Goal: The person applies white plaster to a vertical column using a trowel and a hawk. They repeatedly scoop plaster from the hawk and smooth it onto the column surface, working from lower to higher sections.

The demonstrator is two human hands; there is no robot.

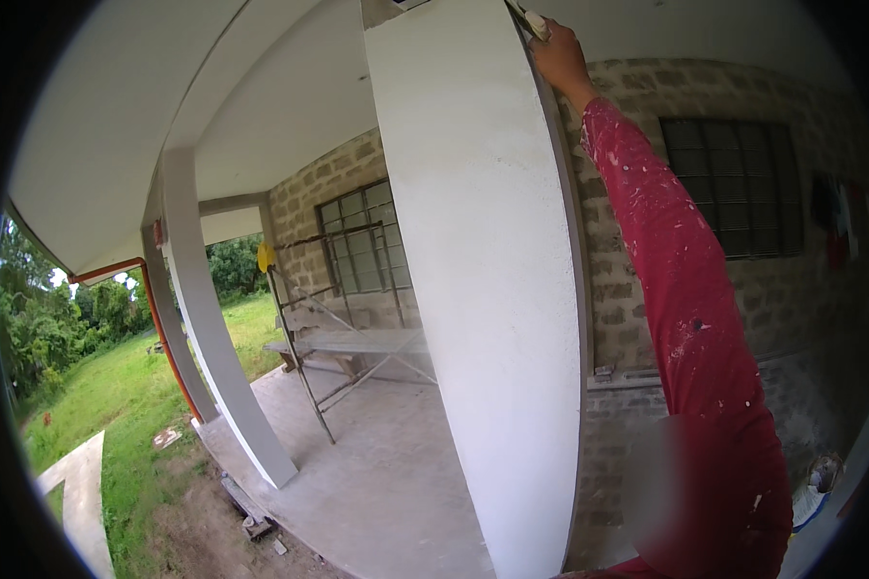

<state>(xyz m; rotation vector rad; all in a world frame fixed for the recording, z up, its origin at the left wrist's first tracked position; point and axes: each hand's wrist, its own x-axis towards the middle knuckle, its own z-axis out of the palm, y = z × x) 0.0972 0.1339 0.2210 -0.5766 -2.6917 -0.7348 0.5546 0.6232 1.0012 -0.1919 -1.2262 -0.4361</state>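
Observation:
Raised high at the top of the view, my right hand is closed around the pale handle of a hand tool. The tool meets the upper right edge of a tall white column; its working end is partly hidden, so its kind is unclear. The column's broad face is smooth and white, and the narrow side along its right edge looks greyer. My right arm, in a red sleeve spotted with white, reaches up beside it. My left hand is out of view.
Behind the column stands metal scaffolding with a plank platform and a yellow item hung on it. A slimmer white post rises at the porch edge. A stone-block wall has barred windows. A bucket sits lower right.

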